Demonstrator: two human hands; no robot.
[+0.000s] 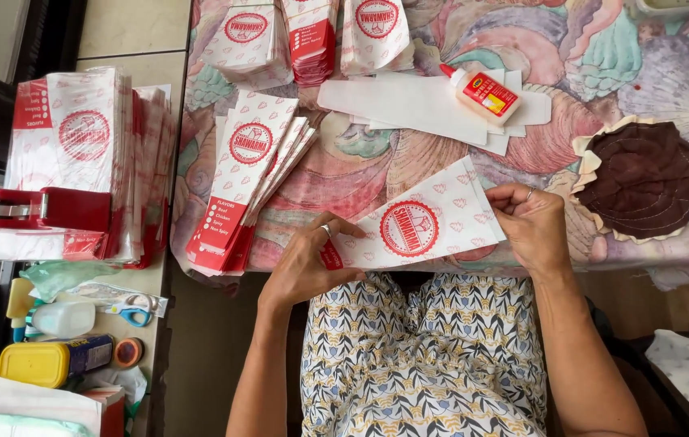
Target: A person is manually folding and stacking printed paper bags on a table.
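Paper sleeve (419, 225) at frame centre, over the bench (344, 174) edge above the lap. Long axis runs lower left to upper right, red end lower left, white end upper right. Left hand (305, 263) grip pinches the red end; right hand (532, 226) grip pinches the white end. Best kept taut and flat, edges square. Sleeve fan (247, 174) left, glue bottle (482, 93) above.

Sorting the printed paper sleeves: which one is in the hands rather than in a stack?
The white paper sleeve with the round red stamp, held at the table edge between the left hand and right hand. All others lie stacked, untouched.
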